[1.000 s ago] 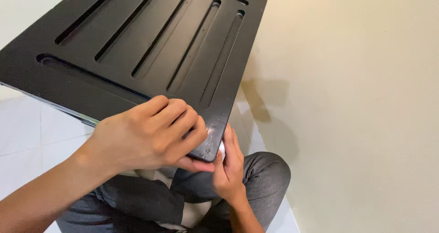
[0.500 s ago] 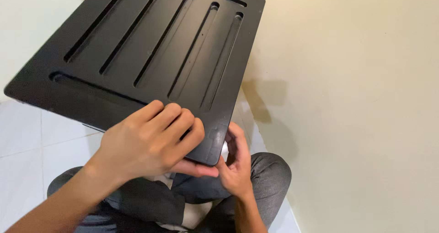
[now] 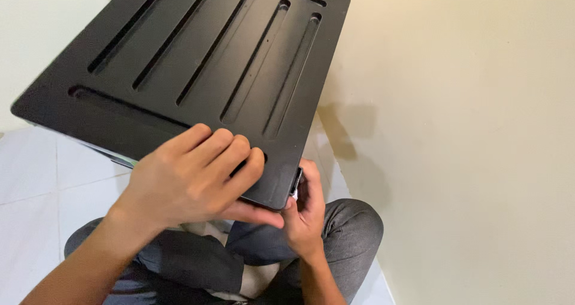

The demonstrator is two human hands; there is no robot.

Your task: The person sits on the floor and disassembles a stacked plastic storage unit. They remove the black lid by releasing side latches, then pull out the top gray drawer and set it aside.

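the left hand lies curled over the near corner of one black panel, four fingers on its top face and the thumb under the edge, clamping it. the right hand sits just beside that corner, fingers bent against the panel's side edge; how firmly it grips cannot be told. the panel is held tilted above the person's lap and grey trousers. it shows six long grooves: five parallel, one crosswise. white floor tiles lie left, a cream wall right.
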